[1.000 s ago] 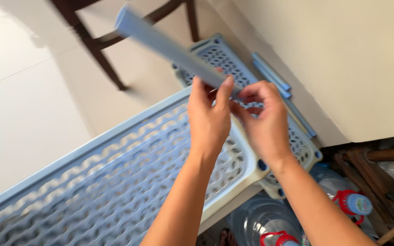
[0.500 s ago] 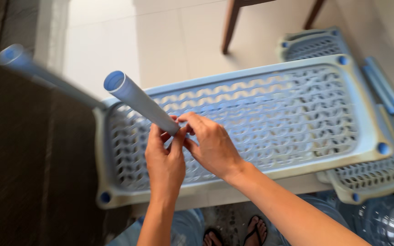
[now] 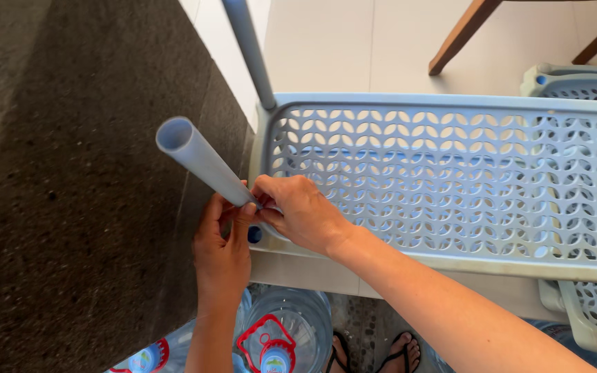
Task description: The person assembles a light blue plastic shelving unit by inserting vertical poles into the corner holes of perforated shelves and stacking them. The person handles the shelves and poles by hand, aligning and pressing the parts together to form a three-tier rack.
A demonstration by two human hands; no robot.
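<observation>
Pale floor tiles fill the upper bkgd, w/ a dark stone slab filling the left side. Nearest the camera, water jugs w/ red handles and sandalled feet are seen at the bottom edge. Just above, the left hand and right hand are closed together around the lower end of a light blue tube, at the front-left corner of a perforated plastic shelf. The tube's long axis is tilted: open end up-left toward the camera, lower end down-right at the corner socket. A second tube is seen standing from the shelf's far-left corner. Farther off, another shelf panel and chair legs are visible top right. Vs. 0.5 s ago, the same grip is kept, but the shelf corner and hands are now seen closer and more centred; the far tube is viewed steeper.
</observation>
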